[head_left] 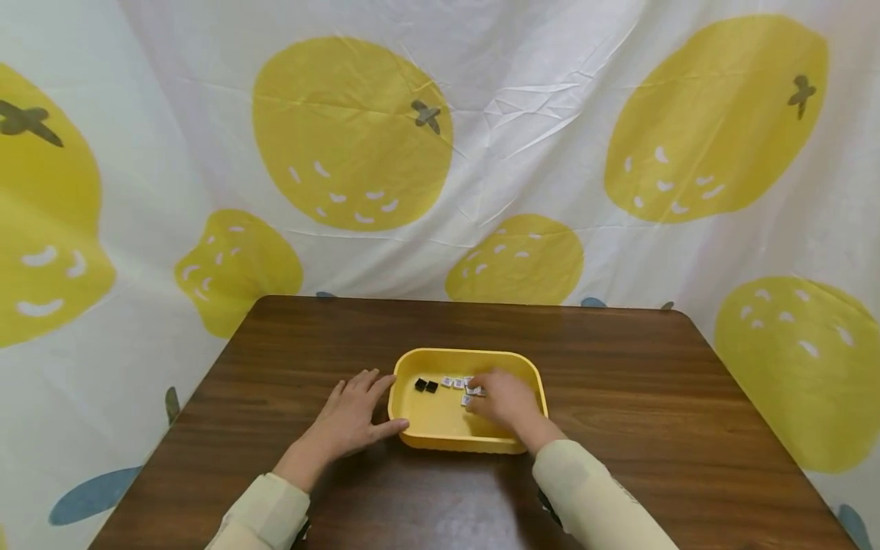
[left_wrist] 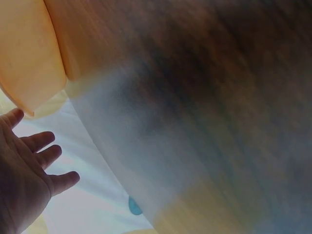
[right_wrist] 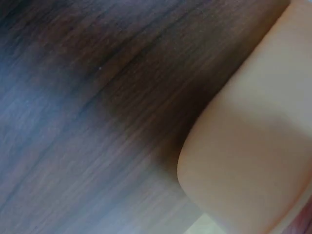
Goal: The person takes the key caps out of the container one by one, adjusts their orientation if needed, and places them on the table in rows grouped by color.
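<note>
A yellow tray (head_left: 440, 440) with rounded corners holds two small black square pieces (head_left: 431, 387) at its left and several small white square pieces (head_left: 448, 381) with printed marks in a loose row. My left hand (head_left: 352, 413) lies at the tray's left end, fingers straight and spread, thumb and fingertips at the rim. Its fingers (left_wrist: 43, 156) also show in the left wrist view. Over the tray's right half, my right hand (head_left: 505, 396) reaches in with bent fingers among the white pieces. I cannot tell if it pinches one, since the hand covers part of them.
The tray stands on a dark brown wooden table (head_left: 619, 367) with rounded far corners. Behind the table hangs a white cloth (head_left: 522, 153) printed with yellow lemons. The right wrist view shows the tray's outer wall (right_wrist: 243, 161) close by.
</note>
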Tool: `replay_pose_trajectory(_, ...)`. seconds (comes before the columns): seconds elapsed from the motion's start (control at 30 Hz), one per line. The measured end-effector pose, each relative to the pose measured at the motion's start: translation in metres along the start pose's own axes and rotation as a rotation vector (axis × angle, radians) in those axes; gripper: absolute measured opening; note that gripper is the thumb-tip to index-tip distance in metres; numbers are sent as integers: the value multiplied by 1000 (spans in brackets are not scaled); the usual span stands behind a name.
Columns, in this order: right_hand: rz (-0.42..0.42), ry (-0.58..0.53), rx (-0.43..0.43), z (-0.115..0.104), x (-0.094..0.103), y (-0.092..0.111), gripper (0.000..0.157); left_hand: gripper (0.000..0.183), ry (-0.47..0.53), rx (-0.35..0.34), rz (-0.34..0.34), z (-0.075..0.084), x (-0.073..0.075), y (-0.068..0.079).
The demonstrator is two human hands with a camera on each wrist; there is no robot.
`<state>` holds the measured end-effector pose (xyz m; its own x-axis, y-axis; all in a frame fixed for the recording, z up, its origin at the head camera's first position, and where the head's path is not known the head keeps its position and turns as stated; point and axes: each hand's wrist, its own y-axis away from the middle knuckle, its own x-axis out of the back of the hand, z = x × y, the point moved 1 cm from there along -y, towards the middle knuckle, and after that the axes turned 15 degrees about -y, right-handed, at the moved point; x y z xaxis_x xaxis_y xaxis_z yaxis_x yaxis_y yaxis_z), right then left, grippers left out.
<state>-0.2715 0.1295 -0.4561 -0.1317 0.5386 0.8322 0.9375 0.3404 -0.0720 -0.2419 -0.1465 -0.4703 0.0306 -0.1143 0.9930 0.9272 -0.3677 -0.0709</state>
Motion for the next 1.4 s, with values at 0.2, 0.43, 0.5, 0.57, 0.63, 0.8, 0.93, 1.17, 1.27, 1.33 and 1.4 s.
replay_pose_trajectory(0.2, -14, 93, 5, -4, -8, -3, 33, 86, -4, 1, 4, -1, -1, 0)
replay_pose_trajectory(0.43, -14, 195, -12, -7, -17, -7, 26, 86, -14, 4, 3, -1, -2, 0)
replay_pose_trajectory(0.5, -9, 215, -1, -8, -18, -7, 25, 86, -12, 6, 3, -1, -2, 0)
replay_pose_trajectory(0.57, -4, 237, 16, -9, -18, -8, 25, 86, -8, 8, 1, -1, -1, -1)
replay_pose_trajectory(0.63, -4, 259, 24, -10, -19, -8, 25, 86, -7, 10, -3, -1, -1, 0)
replay_pose_trajectory(0.8, -26, 297, 13, -11, -22, -10, 22, 86, -7, 13, -3, -1, -1, 1)
replay_pose_trajectory(0.93, -36, 316, -4, -11, -24, -11, 20, 87, -8, 15, -3, -1, -2, 1)
replay_pose_trajectory(1.17, -13, 315, 19, -11, -23, -8, 17, 86, -2, 13, -8, 0, -1, 1)
replay_pose_trajectory(1.27, 30, 254, 47, -11, -19, -6, 16, 87, -5, 10, -5, 0, -1, 1)
replay_pose_trajectory(1.33, 61, 196, 65, -11, -16, -4, 17, 87, -7, 10, -3, -1, -1, 1)
replay_pose_trajectory(1.4, 82, 119, 77, -12, -11, -3, 18, 87, -8, 12, -1, -1, -1, 2)
